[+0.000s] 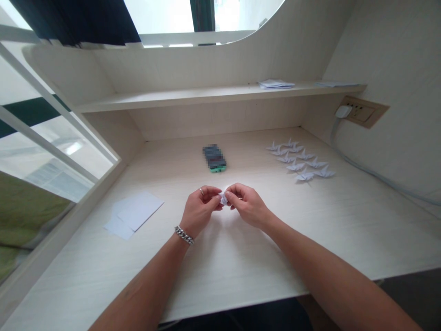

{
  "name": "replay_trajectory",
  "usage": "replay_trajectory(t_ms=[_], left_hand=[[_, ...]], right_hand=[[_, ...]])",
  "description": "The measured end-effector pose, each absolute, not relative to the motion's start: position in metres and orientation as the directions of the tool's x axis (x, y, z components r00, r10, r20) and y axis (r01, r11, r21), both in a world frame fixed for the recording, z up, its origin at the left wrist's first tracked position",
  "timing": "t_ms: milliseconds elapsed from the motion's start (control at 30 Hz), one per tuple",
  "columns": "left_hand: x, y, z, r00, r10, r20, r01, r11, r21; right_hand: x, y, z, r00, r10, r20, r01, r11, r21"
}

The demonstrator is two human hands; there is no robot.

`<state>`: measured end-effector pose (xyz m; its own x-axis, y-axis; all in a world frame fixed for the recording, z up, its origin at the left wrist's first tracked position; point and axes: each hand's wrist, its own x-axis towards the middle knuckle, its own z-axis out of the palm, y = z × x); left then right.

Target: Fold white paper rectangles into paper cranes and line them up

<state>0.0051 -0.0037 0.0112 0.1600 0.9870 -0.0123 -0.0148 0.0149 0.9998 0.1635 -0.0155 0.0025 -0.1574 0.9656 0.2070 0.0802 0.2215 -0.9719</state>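
Between my two hands, just above the middle of the desk, is a small folded white paper [223, 199]; fingers cover most of it, so its exact shape is hard to make out. My left hand [200, 205], with a ring and a chain bracelet at the wrist, pinches its left side. From the right, my right hand [248, 204] pinches the other side with thumb and fingers. Rows of white paper cranes [305, 176] stand on the desk to the right. Flat sheets of white paper [140, 210] lie overlapping at the left.
A phone [214, 157] with a green edge, its screen blurred, lies beyond my hands. A shelf [193, 99] spans the back, bearing folded papers [275, 84]. A plug [343, 111] sits in the wall socket [367, 111], its cable [372, 172] running down the right side.
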Motion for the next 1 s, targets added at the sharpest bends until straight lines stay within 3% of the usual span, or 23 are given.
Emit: replay_trajectory(t_ms=[167,233,333,433,567,767,1000], left_hand=[[0.003,0.000,0.009,0.021,0.998,0.062,-0.080,-0.060,0.995],[0.003,0.000,0.008,0.001,0.994,0.105,-0.042,-0.105,0.994],[0.004,-0.001,0.006,0.002,0.981,0.195,0.070,-0.195,0.978],[0.004,-0.004,0.004,0.043,0.956,0.290,0.209,-0.293,0.933],[0.002,-0.005,-0.001,0.124,0.925,0.359,0.303,-0.380,0.874],[0.002,-0.004,-0.001,0.187,0.933,0.307,0.285,-0.351,0.892],[-0.001,-0.005,0.011,0.295,0.944,0.148,0.458,-0.276,0.845]], right_hand=[[0.164,-0.008,0.000,-0.047,0.994,0.103,-0.065,0.100,-0.993],[0.165,-0.008,0.000,-0.045,0.996,0.077,-0.034,0.075,-0.997],[0.167,-0.011,0.002,-0.029,0.980,0.196,0.195,0.197,-0.961],[0.167,-0.017,0.004,-0.068,0.935,0.347,0.447,0.340,-0.827],[0.168,-0.018,0.003,-0.133,0.934,0.331,0.581,0.344,-0.738],[0.172,-0.014,0.003,-0.206,0.957,0.204,0.631,0.289,-0.720],[0.171,-0.016,0.007,-0.283,0.935,0.213,0.608,0.347,-0.714]])
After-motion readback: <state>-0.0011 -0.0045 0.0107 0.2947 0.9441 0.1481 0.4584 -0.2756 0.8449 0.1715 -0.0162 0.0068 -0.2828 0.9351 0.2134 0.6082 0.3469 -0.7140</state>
